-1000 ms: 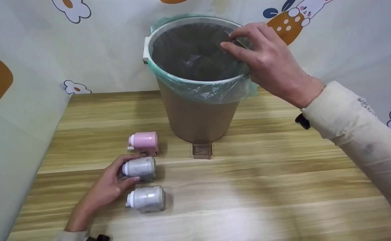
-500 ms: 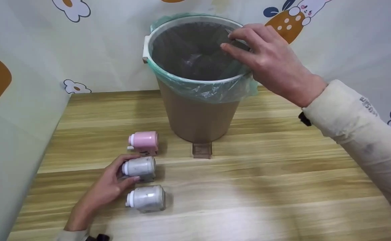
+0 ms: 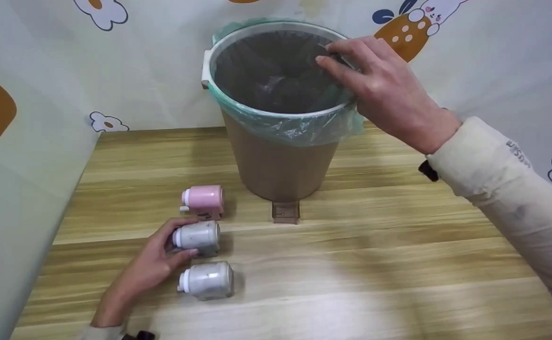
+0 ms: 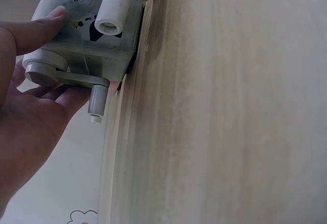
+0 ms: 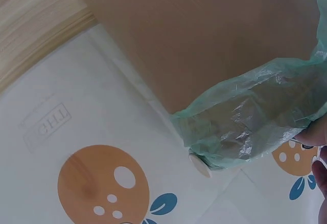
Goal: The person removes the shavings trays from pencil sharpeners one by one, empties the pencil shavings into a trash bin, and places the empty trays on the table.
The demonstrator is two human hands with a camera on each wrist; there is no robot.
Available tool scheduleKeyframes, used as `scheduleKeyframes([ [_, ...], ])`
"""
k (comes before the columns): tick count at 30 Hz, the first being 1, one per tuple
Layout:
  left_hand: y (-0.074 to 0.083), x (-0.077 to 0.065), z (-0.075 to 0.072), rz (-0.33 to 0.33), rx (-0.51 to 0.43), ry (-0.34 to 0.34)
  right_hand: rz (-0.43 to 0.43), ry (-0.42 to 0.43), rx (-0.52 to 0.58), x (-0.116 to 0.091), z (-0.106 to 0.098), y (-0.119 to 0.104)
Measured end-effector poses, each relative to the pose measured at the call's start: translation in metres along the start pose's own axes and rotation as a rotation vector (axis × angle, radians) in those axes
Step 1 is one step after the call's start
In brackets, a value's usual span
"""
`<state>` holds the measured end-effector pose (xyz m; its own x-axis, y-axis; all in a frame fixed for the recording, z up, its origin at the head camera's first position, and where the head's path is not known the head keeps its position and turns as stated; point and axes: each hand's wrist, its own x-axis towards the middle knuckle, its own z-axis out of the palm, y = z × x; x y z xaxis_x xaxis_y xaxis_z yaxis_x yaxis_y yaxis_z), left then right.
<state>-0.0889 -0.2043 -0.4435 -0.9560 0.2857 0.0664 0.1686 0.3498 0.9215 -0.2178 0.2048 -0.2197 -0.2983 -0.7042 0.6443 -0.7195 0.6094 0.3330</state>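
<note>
My left hand (image 3: 150,262) grips a small grey crank pencil sharpener (image 3: 198,236) lying on the table, thumb on one side and fingers on the other. Its crank (image 4: 79,78) shows in the left wrist view. Nearer to me is another grey sharpener (image 3: 209,279); beyond lies a pink one (image 3: 205,197). My right hand (image 3: 389,89) is over the right rim of a brown trash can (image 3: 283,165) with a green liner (image 3: 299,131). Its thumb and fingers are bent, with something dark and glossy between them. Whether it pinches the liner or another thing is unclear.
The can's foot pedal (image 3: 285,212) sticks out toward me on the wood-grain table (image 3: 375,250). Walls covered in a pale printed sheet (image 3: 157,75) stand behind and at both sides. Down inside the can, the liner looks dark and shiny.
My right hand shifts very slightly at the rim, its fingertips drawing a little to the right. My left hand and the sharpeners stay where they are.
</note>
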Motion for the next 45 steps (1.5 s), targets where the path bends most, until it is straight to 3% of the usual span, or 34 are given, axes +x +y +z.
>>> scheduleKeyframes([
  [15,0.000,-0.001,0.000,-0.029,0.003,-0.001,0.160,0.011,0.135,-0.003,-0.002,0.000],
  [27,0.000,-0.001,0.001,-0.026,0.026,0.018,0.253,0.006,0.182,-0.008,-0.005,-0.001],
  [34,0.001,-0.003,0.002,-0.001,0.047,0.020,0.318,0.072,0.267,-0.008,-0.005,-0.005],
  [45,0.007,-0.005,0.000,-0.024,0.085,0.016,0.402,0.134,0.300,-0.010,-0.007,-0.013],
])
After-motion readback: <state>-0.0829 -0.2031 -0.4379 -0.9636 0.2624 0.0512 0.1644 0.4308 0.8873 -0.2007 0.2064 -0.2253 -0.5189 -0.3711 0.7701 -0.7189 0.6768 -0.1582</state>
